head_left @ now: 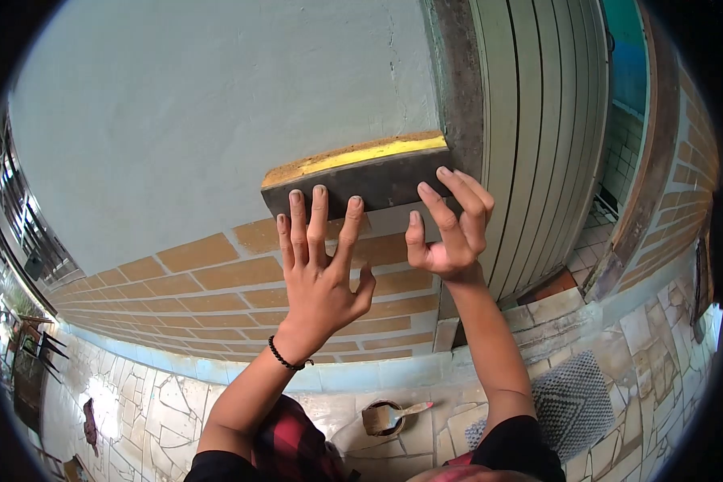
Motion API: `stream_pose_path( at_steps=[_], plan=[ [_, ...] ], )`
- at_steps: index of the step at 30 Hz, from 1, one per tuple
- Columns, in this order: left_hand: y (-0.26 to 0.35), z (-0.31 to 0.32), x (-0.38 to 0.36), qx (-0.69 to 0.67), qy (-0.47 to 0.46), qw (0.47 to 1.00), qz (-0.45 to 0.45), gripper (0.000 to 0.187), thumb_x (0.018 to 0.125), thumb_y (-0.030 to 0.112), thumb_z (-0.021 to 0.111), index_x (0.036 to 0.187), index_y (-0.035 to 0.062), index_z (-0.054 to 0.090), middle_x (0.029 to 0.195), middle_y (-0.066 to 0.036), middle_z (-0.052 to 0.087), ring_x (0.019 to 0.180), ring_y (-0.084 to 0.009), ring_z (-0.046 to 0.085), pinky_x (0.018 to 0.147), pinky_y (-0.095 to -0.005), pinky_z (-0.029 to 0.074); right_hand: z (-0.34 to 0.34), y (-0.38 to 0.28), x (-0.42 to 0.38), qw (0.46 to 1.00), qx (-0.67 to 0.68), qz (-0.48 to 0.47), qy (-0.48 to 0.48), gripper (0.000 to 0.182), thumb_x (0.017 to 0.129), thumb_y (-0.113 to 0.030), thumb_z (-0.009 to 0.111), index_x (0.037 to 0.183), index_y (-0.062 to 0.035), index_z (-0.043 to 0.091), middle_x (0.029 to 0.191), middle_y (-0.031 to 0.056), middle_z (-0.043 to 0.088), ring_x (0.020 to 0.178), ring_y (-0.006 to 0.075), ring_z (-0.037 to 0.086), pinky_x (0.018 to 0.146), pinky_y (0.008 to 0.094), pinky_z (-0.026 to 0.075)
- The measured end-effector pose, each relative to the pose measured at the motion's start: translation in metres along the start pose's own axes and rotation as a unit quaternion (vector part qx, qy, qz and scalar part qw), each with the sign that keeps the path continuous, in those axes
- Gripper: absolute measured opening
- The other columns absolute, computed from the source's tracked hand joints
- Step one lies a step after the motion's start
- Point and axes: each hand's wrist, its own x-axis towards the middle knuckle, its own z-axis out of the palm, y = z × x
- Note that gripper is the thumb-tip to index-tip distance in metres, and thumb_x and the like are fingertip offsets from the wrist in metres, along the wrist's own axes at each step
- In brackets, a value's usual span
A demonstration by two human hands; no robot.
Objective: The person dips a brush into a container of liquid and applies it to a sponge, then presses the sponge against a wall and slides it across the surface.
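Observation:
A long dark board (pixel 361 186) with a layer of yellow foam and a brown-stained edge lies against the wall, tilted up to the right. My left hand (pixel 319 273) has its fingers spread, with fingertips on the board's lower left part. My right hand (pixel 454 229) curves its fingers, thumb apart, and its fingertips meet the board near its right end. Neither hand wraps around the board. Below it, tan brick shapes (pixel 217 273) with pale joints cover the lower wall.
Grey-green plaster (pixel 217 120) fills the upper wall. A slatted door (pixel 538 120) stands at the right. On the stone-paved floor, a paintbrush (pixel 395 416) lies across a small container (pixel 387 434) near my feet, left of a woven mat (pixel 574 402).

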Motion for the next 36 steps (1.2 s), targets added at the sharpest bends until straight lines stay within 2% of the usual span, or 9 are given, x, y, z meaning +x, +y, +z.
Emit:
stream_pose_path(
  at_steps=[6,7,10,11,15,18,21,29,36],
  plan=[
    [0.0,0.001,0.0,0.008,0.0,1.0,0.003,0.098,0.077,0.022,0.076,0.165,0.0182,0.035,0.17,-0.026,0.02,0.159,-0.0517,0.011,0.128,-0.0642,0.013,0.002,0.001,0.001,1.0,0.008,-0.008,0.005,0.038,0.082,-0.008,0.072,0.119,-0.0034,0.075,0.13,0.0172,0.066,0.117,0.0365,0.061,0.098,0.0435,0.056],
    [0.001,0.0,0.0,0.007,-0.003,1.0,0.002,0.097,0.078,0.022,0.075,0.166,0.0177,0.035,0.17,-0.026,0.019,0.159,-0.0518,0.01,0.128,-0.0645,0.013,0.005,0.002,-0.004,1.0,0.023,0.011,0.005,0.038,0.084,-0.014,0.071,0.121,-0.0054,0.075,0.135,0.0151,0.065,0.125,0.0376,0.059,0.108,0.0496,0.049],
    [0.002,-0.001,0.001,0.013,-0.007,1.0,0.0,0.096,0.078,0.022,0.075,0.166,0.0172,0.035,0.17,-0.026,0.019,0.159,-0.0519,0.01,0.128,-0.0647,0.012,-0.003,-0.009,-0.002,0.994,-0.104,-0.001,-0.027,0.039,0.088,-0.021,0.067,0.124,-0.0085,0.074,0.141,0.0115,0.065,0.135,0.0387,0.053,0.12,0.057,0.034],
    [0.003,0.002,0.0,0.002,0.013,1.0,-0.011,0.093,0.074,0.02,0.072,0.162,0.0204,0.044,0.17,-0.023,0.024,0.159,-0.0493,0.014,0.128,-0.0629,0.013,0.002,-0.008,-0.01,0.995,-0.096,0.008,-0.037,0.043,0.089,-0.028,0.064,0.128,-0.0116,0.073,0.146,0.007,0.063,0.144,0.0376,0.046,0.127,0.0609,0.016],
    [0.003,0.003,0.0,0.001,0.016,1.0,-0.01,0.093,0.074,0.02,0.072,0.162,0.0209,0.044,0.17,-0.023,0.024,0.159,-0.0491,0.014,0.128,-0.0628,0.013,0.007,-0.015,-0.02,0.994,-0.096,-0.02,-0.046,0.049,0.09,-0.032,0.062,0.134,-0.0137,0.07,0.149,0.0051,0.062,0.151,0.0344,0.041,0.128,0.0632,0.007],
    [0.003,0.002,0.0,0.005,0.01,1.0,-0.007,0.094,0.075,0.021,0.073,0.163,0.0195,0.041,0.17,-0.024,0.022,0.159,-0.05,0.013,0.128,-0.0633,0.013,0.01,-0.016,-0.025,0.993,-0.098,-0.018,-0.065,0.05,0.09,-0.032,0.06,0.137,-0.0152,0.069,0.152,0.0061,0.06,0.154,0.0339,0.037,0.128,0.0641,0.005],
    [0.003,0.0,0.001,0.012,-0.001,1.0,0.001,0.096,0.078,0.022,0.074,0.165,0.0166,0.036,0.17,-0.026,0.02,0.159,-0.0517,0.011,0.128,-0.0642,0.013,0.016,-0.018,-0.03,0.995,-0.078,0.024,-0.058,0.045,0.098,-0.033,0.052,0.138,-0.0212,0.07,0.151,-0.0005,0.062,0.152,0.0275,0.042,0.127,0.0661,0.004],
    [0.002,0.002,0.0,0.007,0.003,1.0,0.0,0.094,0.079,0.024,0.075,0.165,0.0161,0.037,0.17,-0.027,0.02,0.159,-0.0517,0.01,0.128,-0.0639,0.011,0.015,-0.022,-0.028,0.995,-0.043,0.038,-0.084,0.046,0.101,-0.039,0.048,0.14,-0.028,0.069,0.158,0.0045,0.056,0.156,0.0329,0.034,0.127,0.0653,0.003],
    [0.001,0.004,-0.001,0.009,0.002,1.0,-0.002,0.09,0.083,0.034,0.071,0.165,0.0147,0.038,0.17,-0.029,0.02,0.159,-0.0534,0.011,0.128,-0.0639,0.009,0.015,-0.027,-0.026,0.993,-0.047,0.051,-0.094,0.047,0.104,-0.046,0.044,0.141,-0.0301,0.069,0.16,0.0064,0.052,0.157,0.0367,0.029,0.127,0.0652,0.001]
  ],
)
